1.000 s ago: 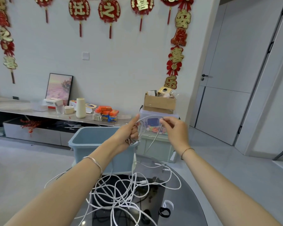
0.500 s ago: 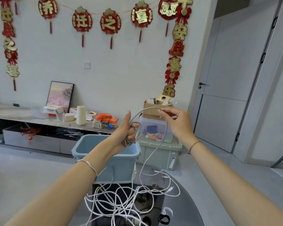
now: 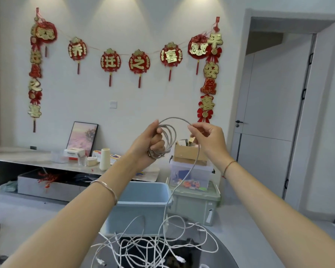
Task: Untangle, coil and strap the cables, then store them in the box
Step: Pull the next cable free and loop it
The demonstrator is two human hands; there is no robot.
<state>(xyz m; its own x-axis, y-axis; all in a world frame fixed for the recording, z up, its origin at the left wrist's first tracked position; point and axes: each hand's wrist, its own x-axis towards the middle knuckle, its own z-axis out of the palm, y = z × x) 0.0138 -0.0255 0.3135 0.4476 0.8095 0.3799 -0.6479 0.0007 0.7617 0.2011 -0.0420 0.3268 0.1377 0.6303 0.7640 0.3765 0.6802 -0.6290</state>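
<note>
Left grip [image 3: 150,145] is clamping the grey cable coil [image 3: 172,136] high above the blue box [image 3: 139,213]; right grip [image 3: 207,135] is pinching its outer loop. Wall hangings [image 3: 139,62] are reading 乔迁之喜. White tangled cables [image 3: 153,247] are running off the near edge

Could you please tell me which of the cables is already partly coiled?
The grey cable held up: the left hand grips its loops, the right hand pinches the next one. The white cables lie tangled on the table.
</note>
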